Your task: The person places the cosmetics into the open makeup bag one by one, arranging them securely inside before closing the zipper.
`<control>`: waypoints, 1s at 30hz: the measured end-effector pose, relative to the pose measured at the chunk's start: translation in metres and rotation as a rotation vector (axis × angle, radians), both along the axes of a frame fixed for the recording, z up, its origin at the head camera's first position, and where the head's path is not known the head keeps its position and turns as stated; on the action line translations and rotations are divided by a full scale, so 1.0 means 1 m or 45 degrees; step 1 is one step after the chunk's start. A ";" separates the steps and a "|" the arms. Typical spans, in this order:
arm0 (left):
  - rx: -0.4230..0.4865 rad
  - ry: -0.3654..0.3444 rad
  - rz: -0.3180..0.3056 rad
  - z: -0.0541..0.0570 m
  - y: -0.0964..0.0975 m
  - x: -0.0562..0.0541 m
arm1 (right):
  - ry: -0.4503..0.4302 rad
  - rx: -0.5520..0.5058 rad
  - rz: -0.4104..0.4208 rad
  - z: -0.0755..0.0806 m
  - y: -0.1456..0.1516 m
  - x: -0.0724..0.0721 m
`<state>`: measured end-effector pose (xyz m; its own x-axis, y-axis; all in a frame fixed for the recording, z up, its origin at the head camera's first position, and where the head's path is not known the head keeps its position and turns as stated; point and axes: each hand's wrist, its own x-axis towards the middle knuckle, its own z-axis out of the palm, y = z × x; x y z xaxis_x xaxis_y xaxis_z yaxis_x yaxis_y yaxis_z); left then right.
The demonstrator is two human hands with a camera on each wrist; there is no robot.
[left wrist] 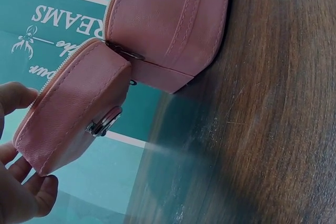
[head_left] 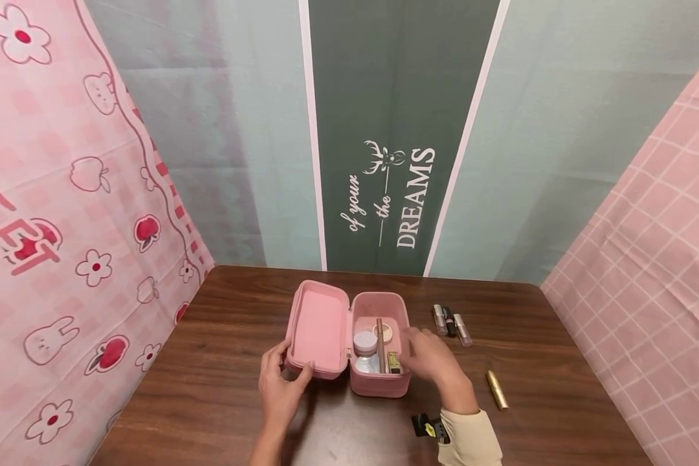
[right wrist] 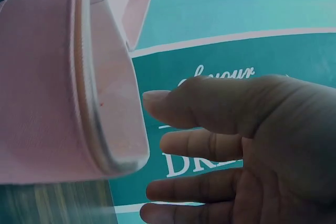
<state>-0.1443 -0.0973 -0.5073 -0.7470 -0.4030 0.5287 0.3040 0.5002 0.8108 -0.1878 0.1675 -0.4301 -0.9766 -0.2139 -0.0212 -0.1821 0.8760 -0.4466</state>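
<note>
A pink zip-up cosmetic case [head_left: 378,387] stands on the table with its lid [head_left: 320,330] swung out to the left. My left hand [head_left: 282,382] grips the lid's near left corner, thumb on one edge and fingers round the other; the left wrist view shows the lid's handle [left wrist: 105,121]. Beside the case's right wall is my right hand [head_left: 433,356], fingers extended and holding nothing in the right wrist view. Inside the case lie a lidded jar [head_left: 365,342], a clear container [head_left: 367,365], a long slim tube [head_left: 381,349], a round compact [head_left: 387,332] and a small yellow-and-black item [head_left: 393,361].
Several lipstick-like tubes [head_left: 463,330] lie together right of the case. Nearer the front right is a gold tube [head_left: 497,389]. Patterned cloths enclose the brown wooden table [head_left: 210,388] at the back, left and right.
</note>
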 end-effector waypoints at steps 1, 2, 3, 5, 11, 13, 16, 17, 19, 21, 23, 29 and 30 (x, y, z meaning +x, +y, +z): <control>-0.004 -0.001 0.002 0.000 0.000 0.000 | 0.004 0.005 -0.004 -0.001 0.002 0.002; -0.007 -0.001 0.006 -0.001 0.000 0.000 | 0.011 0.009 -0.006 -0.001 0.004 0.004; -0.008 -0.001 0.009 -0.001 0.001 0.001 | 0.021 0.014 -0.011 -0.002 0.006 0.006; -0.007 0.000 0.012 -0.002 0.001 0.001 | 0.042 0.017 -0.020 -0.004 0.010 0.009; -0.013 -0.002 0.009 -0.001 0.002 0.001 | 0.062 0.013 -0.034 -0.008 0.025 0.015; -0.014 -0.005 0.009 -0.001 0.001 0.001 | 0.059 0.020 -0.030 -0.009 0.031 0.016; -0.010 -0.011 0.011 -0.001 0.001 0.001 | 0.065 0.034 -0.027 -0.011 0.042 0.018; -0.007 -0.012 0.012 -0.002 0.001 0.001 | 0.062 0.032 -0.028 -0.013 0.045 0.018; -0.003 -0.015 0.012 -0.002 0.000 0.002 | 0.048 0.027 -0.053 -0.017 0.052 0.019; 0.001 -0.013 0.013 -0.002 0.000 0.002 | 0.043 0.016 -0.084 -0.022 0.059 0.021; 0.001 -0.012 0.014 -0.002 0.000 0.003 | 0.048 0.003 -0.111 -0.028 0.066 0.022; 0.004 -0.032 0.008 0.001 0.001 0.002 | 0.131 -0.036 -0.183 -0.046 0.087 0.028; 0.008 -0.035 0.006 0.002 0.001 0.002 | 0.137 -0.047 -0.195 -0.050 0.090 0.030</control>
<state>-0.1425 -0.0965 -0.5055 -0.7593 -0.4096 0.5057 0.2793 0.4967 0.8217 -0.1583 0.2580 -0.4798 -0.9940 -0.0613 0.0901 -0.0964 0.8805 -0.4641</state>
